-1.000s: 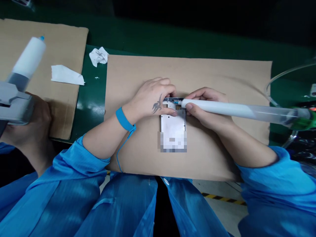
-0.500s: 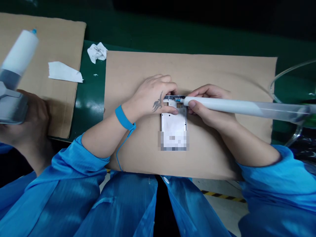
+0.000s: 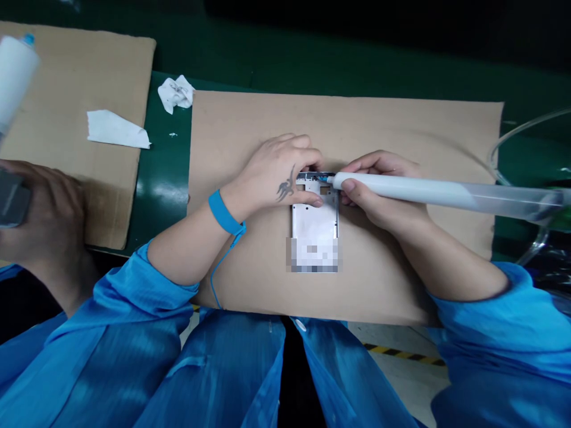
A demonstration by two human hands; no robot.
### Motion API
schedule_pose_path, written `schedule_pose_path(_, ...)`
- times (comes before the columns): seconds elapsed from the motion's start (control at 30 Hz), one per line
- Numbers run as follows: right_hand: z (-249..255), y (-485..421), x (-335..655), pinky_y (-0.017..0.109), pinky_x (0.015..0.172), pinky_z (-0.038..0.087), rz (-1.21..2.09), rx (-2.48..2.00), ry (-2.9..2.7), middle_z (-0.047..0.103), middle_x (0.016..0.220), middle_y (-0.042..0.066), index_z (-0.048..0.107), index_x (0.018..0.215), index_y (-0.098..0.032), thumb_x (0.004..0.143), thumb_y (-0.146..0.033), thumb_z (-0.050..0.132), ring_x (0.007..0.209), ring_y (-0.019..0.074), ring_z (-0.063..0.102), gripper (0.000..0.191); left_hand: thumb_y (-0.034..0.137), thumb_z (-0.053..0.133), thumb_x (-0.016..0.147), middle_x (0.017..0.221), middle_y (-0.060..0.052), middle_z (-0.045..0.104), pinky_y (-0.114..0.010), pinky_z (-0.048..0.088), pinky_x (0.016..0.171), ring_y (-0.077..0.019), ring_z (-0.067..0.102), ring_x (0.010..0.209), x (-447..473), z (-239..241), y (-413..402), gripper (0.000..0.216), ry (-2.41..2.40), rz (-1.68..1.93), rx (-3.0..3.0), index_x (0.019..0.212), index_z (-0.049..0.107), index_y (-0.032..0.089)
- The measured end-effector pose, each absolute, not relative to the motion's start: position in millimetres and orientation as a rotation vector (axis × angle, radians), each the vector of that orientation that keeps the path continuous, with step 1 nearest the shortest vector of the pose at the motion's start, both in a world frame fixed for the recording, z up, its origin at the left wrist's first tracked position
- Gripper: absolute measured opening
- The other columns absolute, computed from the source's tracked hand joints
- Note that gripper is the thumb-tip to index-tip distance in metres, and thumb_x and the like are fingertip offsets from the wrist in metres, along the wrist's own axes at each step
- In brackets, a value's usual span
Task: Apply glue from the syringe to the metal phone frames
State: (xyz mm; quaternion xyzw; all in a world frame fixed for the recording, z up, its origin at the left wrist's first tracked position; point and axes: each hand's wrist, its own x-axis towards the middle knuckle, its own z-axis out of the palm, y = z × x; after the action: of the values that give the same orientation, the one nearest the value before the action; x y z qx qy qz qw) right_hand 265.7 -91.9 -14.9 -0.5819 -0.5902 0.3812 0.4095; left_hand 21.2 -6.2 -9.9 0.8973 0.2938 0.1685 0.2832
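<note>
While our left hand (image 3: 274, 172) clamps a metal phone frame (image 3: 314, 223) on the cardboard sheet (image 3: 401, 131), our right hand (image 3: 379, 184), just beside it, holds a dispensing syringe (image 3: 423, 193) at the frame's top edge; a co-worker's hand (image 3: 40, 220) has slid further left.

no text is readable, and the patch (image 3: 312, 254) on the phone frame (image 3: 314, 223) is pixelated.

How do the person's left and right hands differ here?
The left hand lies over the top of a phone frame, while the right hand grips a long dispensing syringe. The left wrist wears a blue wrist strap with a cord; the right shows none. Only the left hand has a tattoo. Both work at the frame's top end.
</note>
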Motion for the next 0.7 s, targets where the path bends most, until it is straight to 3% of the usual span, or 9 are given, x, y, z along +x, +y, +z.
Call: schedule_pose_path(0.7,-18.9,-90.0,263.2,0.036,0.052,0.057,0.928,-1.471,-1.419,0.081,0.08,0.004,0.081,0.092,-0.029,0.081,-0.076,0.094,0.06,0.0199,0.07,0.05,0.069,0.094,0.086,0.102,-0.006,0.074,-0.045,0.052,0.085,-0.0318,0.072,0.098,21.3,-14.0,-6.9,0.054,0.765,0.524,2.472,0.11,0.082,0.022)
